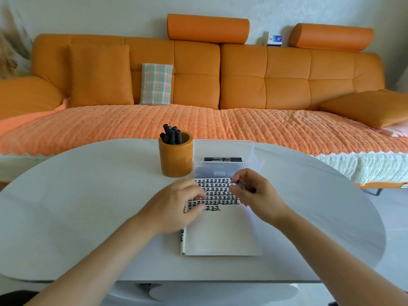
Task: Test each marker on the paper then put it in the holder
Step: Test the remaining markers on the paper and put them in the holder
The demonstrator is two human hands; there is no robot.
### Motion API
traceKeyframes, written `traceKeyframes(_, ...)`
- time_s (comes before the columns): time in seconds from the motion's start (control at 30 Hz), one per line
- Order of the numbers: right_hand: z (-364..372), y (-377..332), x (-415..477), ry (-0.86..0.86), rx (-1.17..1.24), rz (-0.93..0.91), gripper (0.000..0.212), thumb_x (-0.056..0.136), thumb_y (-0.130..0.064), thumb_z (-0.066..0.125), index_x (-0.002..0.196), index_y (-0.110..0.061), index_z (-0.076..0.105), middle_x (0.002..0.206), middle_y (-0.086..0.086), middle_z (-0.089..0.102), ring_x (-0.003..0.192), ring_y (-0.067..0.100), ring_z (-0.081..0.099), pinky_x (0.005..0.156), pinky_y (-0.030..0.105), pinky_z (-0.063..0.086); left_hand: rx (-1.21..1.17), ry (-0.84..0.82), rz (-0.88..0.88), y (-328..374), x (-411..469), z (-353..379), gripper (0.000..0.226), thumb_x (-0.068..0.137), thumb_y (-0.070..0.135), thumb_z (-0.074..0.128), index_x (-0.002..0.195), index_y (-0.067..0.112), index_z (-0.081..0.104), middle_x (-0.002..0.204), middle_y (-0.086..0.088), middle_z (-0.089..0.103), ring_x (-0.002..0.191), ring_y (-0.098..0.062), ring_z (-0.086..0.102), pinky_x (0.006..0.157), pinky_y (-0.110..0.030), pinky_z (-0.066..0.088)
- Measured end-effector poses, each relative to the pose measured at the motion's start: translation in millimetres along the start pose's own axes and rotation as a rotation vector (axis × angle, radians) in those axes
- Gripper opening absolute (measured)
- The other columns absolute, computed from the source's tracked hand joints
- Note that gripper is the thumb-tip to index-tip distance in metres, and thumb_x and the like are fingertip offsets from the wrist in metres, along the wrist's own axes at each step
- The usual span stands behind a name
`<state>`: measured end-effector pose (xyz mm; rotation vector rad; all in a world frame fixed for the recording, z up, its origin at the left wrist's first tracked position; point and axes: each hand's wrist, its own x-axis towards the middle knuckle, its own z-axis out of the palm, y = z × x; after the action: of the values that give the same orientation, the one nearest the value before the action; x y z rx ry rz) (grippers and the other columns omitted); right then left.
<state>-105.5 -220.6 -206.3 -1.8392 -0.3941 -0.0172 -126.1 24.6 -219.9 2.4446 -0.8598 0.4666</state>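
The right grip [254,193] is closed around a marker [244,186], a blurry dark stick, and holds it over the top right corner of the paper [220,235]. The left grip [176,206] rests on the paper's left side, at about 9 o'clock from the black marks [217,193]. Its fingers are bent, and I cannot tell if they hold a cap or nothing. The paper lies in the middle of the white counter [88,206], and rows of marks fill its top part. The orange holder [175,160] stands at about 11 o'clock from the paper, with a bunch of black markers [171,134] in it. A clear box [223,166] sits at 12 o'clock, just past the paper, with another marker [223,159] lying inside. I think the step now is testing the marker in the right grip. To do it well, the left grip should press the paper flat so it does not slide. The tip should go to a bare spot, at about 6 o'clock below the last row, and make one short, light line. If a cap is off, it should snap back on before the marker goes into the holder.
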Motion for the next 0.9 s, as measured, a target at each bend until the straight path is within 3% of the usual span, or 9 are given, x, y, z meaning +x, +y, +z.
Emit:
traceKeyframes(0.13,4,3,-3,-0.015,0.147,0.068,0.01,0.099,-0.003,0.047,0.102,-0.009,0.054,0.068,0.018,0.06,0.052,0.026,0.051,0.046,0.026,0.036,-0.025,-0.073,0.111,22,-4,16,0.018,0.089,0.035,0.06,0.097,0.022,0.068,0.092,0.012,0.056,0.088,-0.005,0.051,0.073,-0.027,0.047)
traceKeyframes(0.2,7,7,-4,-0.028,0.133,0.096,0.017,0.094,0.003,0.05,0.104,-0.008,0.058,0.076,0.016,0.067,0.056,0.028,0.059,0.045,0.024,0.037,-0.018,-0.094,0.12,24,-7,20,0.022,0.089,0.039,0.059,0.099,0.022,0.069,0.09,0.01,0.056,0.087,-0.006,0.05,0.071,-0.025,0.046)
traceKeyframes(0.27,12,9,-4,-0.014,0.103,0.105,0.011,0.088,0.007,0.058,0.093,-0.003,0.059,0.073,0.015,0.067,0.054,0.025,0.058,0.047,0.024,0.041,-0.006,-0.114,0.113,24,-8,21,0.025,0.089,0.042,0.058,0.102,0.024,0.07,0.091,0.01,0.054,0.087,-0.005,0.048,0.071,-0.025,0.045)
traceKeyframes(0.4,17,13,-4,0.021,0.033,0.138,0.016,0.085,-0.004,0.068,0.077,0.0,0.055,0.062,0.012,0.066,0.047,0.019,0.05,0.045,0.025,0.04,0.004,-0.154,0.087,23,-9,20,0.032,0.087,0.048,0.057,0.107,0.026,0.071,0.095,0.011,0.052,0.09,-0.003,0.044,0.074,-0.025,0.044)
traceKeyframes(0.6,14,19,-6,0.01,-0.07,0.1,0.02,0.08,0.0,0.071,0.069,-0.004,0.055,0.058,-0.009,0.058,0.051,0.007,0.048,0.049,0.021,0.038,-0.013,-0.157,0.058,24,-9,20,0.034,0.086,0.049,0.06,0.11,0.028,0.07,0.096,0.012,0.05,0.091,-0.003,0.042,0.077,-0.026,0.045)
traceKeyframes(0.9,15,25,-6,-0.01,-0.076,0.059,0.021,0.08,-0.003,0.071,0.072,0.0,0.052,0.064,-0.002,0.057,0.057,0.012,0.048,0.053,0.025,0.038,-0.031,-0.175,0.029,24,-9,20,0.034,0.085,0.05,0.06,0.111,0.029,0.07,0.097,0.011,0.051,0.091,-0.003,0.041,0.076,-0.027,0.044)
